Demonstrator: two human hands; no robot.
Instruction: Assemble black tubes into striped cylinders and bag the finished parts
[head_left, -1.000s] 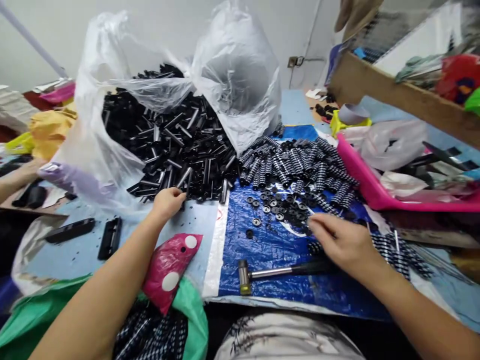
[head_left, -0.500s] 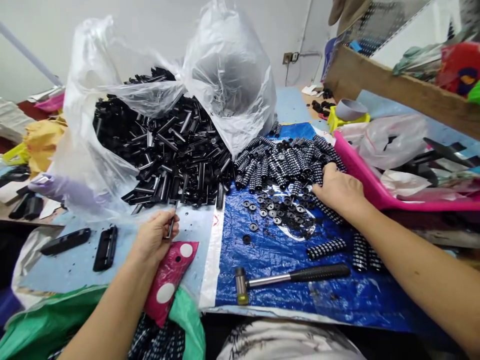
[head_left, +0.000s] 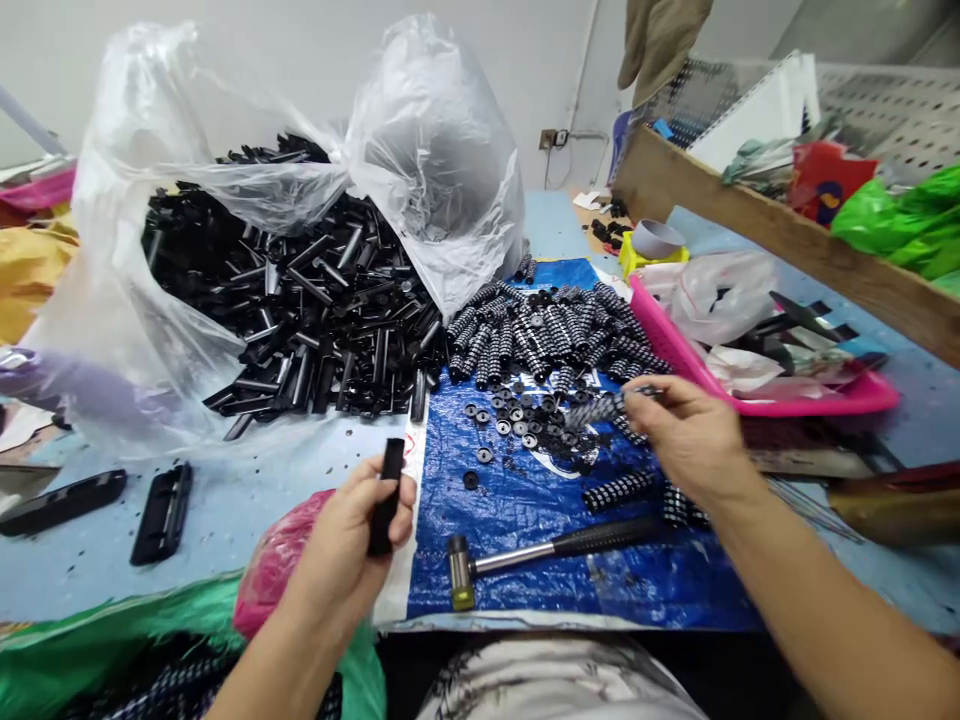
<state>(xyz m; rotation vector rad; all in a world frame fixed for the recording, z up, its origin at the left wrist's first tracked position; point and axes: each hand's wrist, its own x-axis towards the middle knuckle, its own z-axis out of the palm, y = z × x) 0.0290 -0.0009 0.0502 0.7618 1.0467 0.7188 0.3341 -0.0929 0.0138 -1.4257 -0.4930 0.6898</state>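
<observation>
In my left hand (head_left: 349, 535) is a black plastic piece (head_left: 387, 495), long and narrow, held upright between thumb and fingers. My right hand (head_left: 694, 440) pinches one end of a black-and-white patterned roller (head_left: 595, 412), blurred by motion, over the blue sheet (head_left: 540, 485). Behind it lies a heap of similar rollers (head_left: 551, 335), with small dark discs (head_left: 519, 415) scattered in front. A mallet (head_left: 555, 550) with a black grip rests near the table's front edge. Many black plastic parts (head_left: 337, 320) spill from a clear plastic bag (head_left: 82, 300) beyond my left hand.
At the right stands a pink tray (head_left: 817, 405) with plastic scraps, below a wooden-edged shelf (head_left: 757, 215). Two black plastic parts lie at the left, one a flat case (head_left: 161, 512). A green sack (head_left: 112, 620) with patterned rollers and a pink bundle (head_left: 281, 560) sit at the front left.
My left hand has drawn back from the black heap with a black piece turned upright. My right hand has lifted a roller off the pile toward me. The view has shifted rightward.
</observation>
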